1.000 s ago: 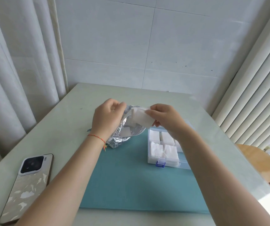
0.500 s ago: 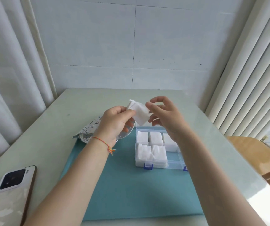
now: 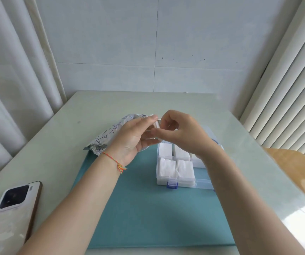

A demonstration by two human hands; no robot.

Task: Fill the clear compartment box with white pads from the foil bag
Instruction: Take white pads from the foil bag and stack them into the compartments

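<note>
Both the left hand [image 3: 133, 138] and right hand [image 3: 181, 133] pinch a small folded white pad [image 3: 156, 125], seen edge-on above the clear plastic compartment box [image 3: 184, 183]

Mat, box, bag and phone on the table

The mat [image 3: 148, 214] lies at the table's [image 3: 194, 103] near edge; the box [image 3: 181, 181] sits on the mat's right half with pads [image 3: 175, 167] in it, the bag [image 3: 109, 137] lies off its far left corner, and the phone [image 3: 9, 216] at the near left corner.
</note>
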